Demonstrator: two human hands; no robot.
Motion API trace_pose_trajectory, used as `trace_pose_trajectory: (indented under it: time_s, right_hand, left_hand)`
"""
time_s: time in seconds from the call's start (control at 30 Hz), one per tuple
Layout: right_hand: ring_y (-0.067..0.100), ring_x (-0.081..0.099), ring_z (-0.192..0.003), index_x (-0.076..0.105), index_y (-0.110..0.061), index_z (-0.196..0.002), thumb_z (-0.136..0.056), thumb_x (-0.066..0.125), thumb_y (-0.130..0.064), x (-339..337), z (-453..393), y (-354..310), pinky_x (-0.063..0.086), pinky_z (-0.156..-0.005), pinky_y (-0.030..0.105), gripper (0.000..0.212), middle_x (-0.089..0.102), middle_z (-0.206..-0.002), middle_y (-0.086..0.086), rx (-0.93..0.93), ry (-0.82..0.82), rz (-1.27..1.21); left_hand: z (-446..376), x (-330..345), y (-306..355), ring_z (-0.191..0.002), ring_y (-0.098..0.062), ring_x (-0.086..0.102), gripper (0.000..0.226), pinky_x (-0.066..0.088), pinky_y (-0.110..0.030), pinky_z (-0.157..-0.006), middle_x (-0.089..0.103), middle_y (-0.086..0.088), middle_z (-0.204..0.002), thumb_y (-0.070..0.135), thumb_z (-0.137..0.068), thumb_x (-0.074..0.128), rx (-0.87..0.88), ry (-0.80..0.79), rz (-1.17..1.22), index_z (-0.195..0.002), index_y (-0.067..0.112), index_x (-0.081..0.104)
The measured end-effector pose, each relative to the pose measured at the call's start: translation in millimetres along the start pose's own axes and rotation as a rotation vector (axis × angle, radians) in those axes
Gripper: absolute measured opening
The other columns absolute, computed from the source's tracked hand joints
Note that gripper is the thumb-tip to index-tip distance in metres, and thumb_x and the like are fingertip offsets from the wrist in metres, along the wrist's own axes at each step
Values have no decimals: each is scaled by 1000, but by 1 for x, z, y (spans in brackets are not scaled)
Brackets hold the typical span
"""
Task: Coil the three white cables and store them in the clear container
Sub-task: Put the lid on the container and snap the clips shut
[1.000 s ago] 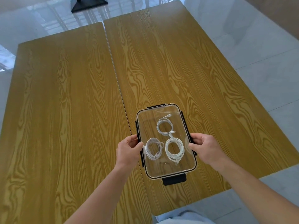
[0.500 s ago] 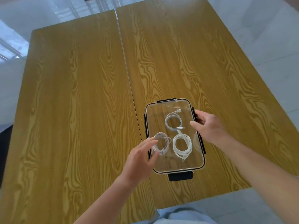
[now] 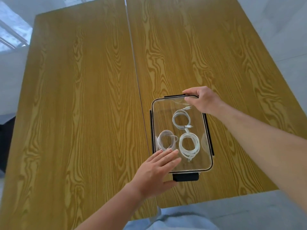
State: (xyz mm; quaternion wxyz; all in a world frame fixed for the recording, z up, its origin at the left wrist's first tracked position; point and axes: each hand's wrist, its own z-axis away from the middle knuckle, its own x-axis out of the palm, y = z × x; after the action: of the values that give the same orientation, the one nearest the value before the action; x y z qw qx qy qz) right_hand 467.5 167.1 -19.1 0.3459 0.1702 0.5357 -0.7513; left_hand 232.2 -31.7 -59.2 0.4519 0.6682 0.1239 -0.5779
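The counter (image 3: 83, 113) is two slabs of yellow-brown wood veneer with bold wavy grain, butted along a thin seam (image 3: 132, 52) that runs from far to near. Pale glossy floor (image 3: 282, 22) shows past its edges. Near the right slab's near edge sits the container (image 3: 206, 156), a clear rounded rectangle under a clear lid with a dark rim; black clips sit on all four sides (the near one (image 3: 185, 177) sticks out flat). Inside lie three white cables, each wound into a small ring: one far (image 3: 181, 118), one near left (image 3: 166, 141), one near right (image 3: 189, 146).

The right hand (image 3: 201, 100) reaches in from the right, fingers curled over the far clip (image 3: 174, 96) at the lid's far edge, gripping it. The left hand (image 3: 157, 173) lies flat on the lid's near left corner, fingers straight and slightly spread, thumb toward the near clip.
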Motion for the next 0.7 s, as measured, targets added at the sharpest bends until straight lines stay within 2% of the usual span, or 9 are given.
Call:
trace_pose_trajectory:
  time_s: [0.13,0.17,0.23,0.3,0.5,0.7]
  right_hand:
    - [-1,66,-80,70,-16,-122,-97,62,-19,1,-7,4,44,-67,7,26,69,-94,-12,26,-40,-162]
    - [-4,67,-73,70,-15,-121,-98,62,-17,1,-7,5,44,-61,6,24,68,-90,-11,30,-43,-189]
    - [-11,58,-48,69,-13,-120,-99,60,-14,1,-7,6,40,-44,5,23,63,-80,-9,42,-53,-226]
    - [-10,51,-38,69,-12,-120,-99,59,-14,0,-8,7,36,-38,5,23,58,-72,-10,54,-60,-248]
    - [-8,49,-36,69,-11,-119,-100,58,-14,2,-14,10,34,-37,5,22,57,-71,-9,78,-88,-292]
    - [-3,49,-48,72,-19,-108,-99,58,-18,1,-21,10,39,-46,8,16,70,-89,4,62,-119,-225]
  left_hand:
    - [1,6,-2,-147,-13,31,66,28,-37,-120,39,4,-156,47,-87,63,13,50,-22,-146,23,47]
    - [1,7,-2,-147,-14,33,65,29,-37,-119,39,4,-155,45,-87,63,17,65,-32,-145,23,47]
    - [1,10,-2,-146,-15,35,65,32,-39,-118,41,3,-154,43,-86,67,25,94,-48,-145,23,48]
    - [1,12,-2,-145,-15,37,65,34,-39,-117,43,3,-153,41,-85,71,34,118,-58,-144,22,49]
    - [0,16,-4,-144,-16,38,62,32,-38,-117,44,3,-152,40,-86,66,52,159,-72,-143,21,49]
    - [0,20,-6,-145,-16,37,65,31,-38,-118,43,4,-152,36,-84,70,44,175,-64,-144,22,48]
